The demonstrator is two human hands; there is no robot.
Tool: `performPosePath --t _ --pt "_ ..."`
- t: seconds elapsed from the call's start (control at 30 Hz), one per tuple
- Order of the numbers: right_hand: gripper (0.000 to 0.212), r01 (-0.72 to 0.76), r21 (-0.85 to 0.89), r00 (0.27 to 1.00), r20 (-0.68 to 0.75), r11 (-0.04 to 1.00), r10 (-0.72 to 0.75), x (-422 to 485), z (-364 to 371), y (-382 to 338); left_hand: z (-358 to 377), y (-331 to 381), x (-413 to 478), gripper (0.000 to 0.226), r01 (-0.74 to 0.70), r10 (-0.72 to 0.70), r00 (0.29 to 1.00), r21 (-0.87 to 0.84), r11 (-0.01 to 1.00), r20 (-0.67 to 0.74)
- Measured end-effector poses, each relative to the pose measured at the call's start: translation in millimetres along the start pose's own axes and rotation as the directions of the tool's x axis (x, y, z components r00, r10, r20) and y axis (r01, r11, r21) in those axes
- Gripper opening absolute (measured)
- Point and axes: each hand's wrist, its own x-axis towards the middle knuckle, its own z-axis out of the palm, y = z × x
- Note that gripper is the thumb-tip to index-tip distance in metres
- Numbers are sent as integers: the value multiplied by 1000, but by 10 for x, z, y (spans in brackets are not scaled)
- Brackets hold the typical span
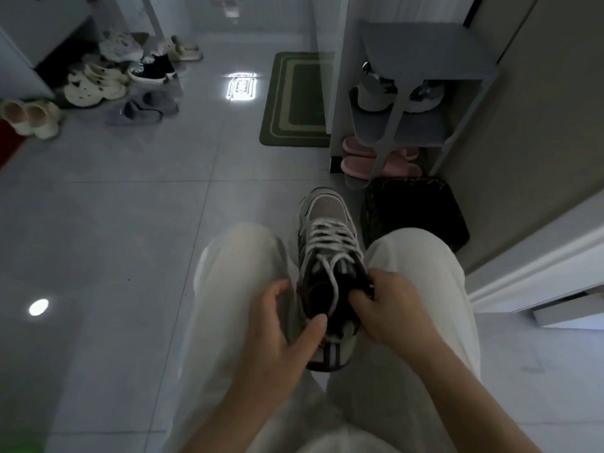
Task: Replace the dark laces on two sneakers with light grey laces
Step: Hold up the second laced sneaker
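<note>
A grey and black sneaker (327,220) stands between my knees, toe pointing away, threaded with a light grey lace (328,240). One loose lace end runs down into the shoe's dark opening. My left hand (281,328) grips the heel on the left side, thumb at the collar. My right hand (385,308) pinches the black tongue or collar edge on the right side, fingers curled round it. Only this one sneaker is near my hands. No dark lace is plainly visible.
A grey shoe rack (425,93) with pink slippers (356,165) stands ahead right, a dark mat (415,210) below it. A green doormat (294,103) lies ahead. Several shoes and slippers (98,83) crowd the far left. A door frame (539,273) is close on the right.
</note>
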Motion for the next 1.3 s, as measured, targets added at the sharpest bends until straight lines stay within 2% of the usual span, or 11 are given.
performPosePath --t 0.17,0.3,0.37,0.43,0.53,0.63,0.7,0.77,0.83,0.93,1.3 --pt "26 -1 225 996 -90 974 22 436 -180 -244 102 316 462 125 299 -301 952 -35 953 -63" --pt "21 -28 374 989 -126 927 80 953 -80 -317 278 428 922 76 324 -381 921 -389 862 -78" --pt "21 -46 403 988 -114 914 100 1270 4 -312 322 426 1278 74 342 -435 891 -443 829 -126" --pt "25 -56 434 984 -128 899 123 1679 31 -285 316 409 1751 99 352 -434 892 -405 844 -129" --pt "28 -78 528 983 -103 846 155 2306 -52 -279 252 501 2536 103 345 -392 913 -295 891 -116" --pt "23 -138 492 987 2 860 158 2695 -257 -240 253 682 3246 85 359 -376 926 -222 906 -36" --pt "40 -177 453 983 37 874 179 2837 -386 -61 314 818 3569 69 382 -382 924 -150 912 30" --pt "53 -167 369 984 12 914 175 2926 -501 147 411 904 3859 41 374 -366 926 -104 921 92" --pt "39 -100 268 990 -71 958 123 2985 -648 332 519 970 4101 17 365 -355 928 -82 928 115" --pt "18 -89 282 975 -173 955 142 3053 -916 638 602 1088 4377 18 347 -341 934 -45 937 109" --pt "16 -173 451 934 -208 876 291 3267 -965 1325 1087 1288 4728 18 366 -360 928 -48 930 100"
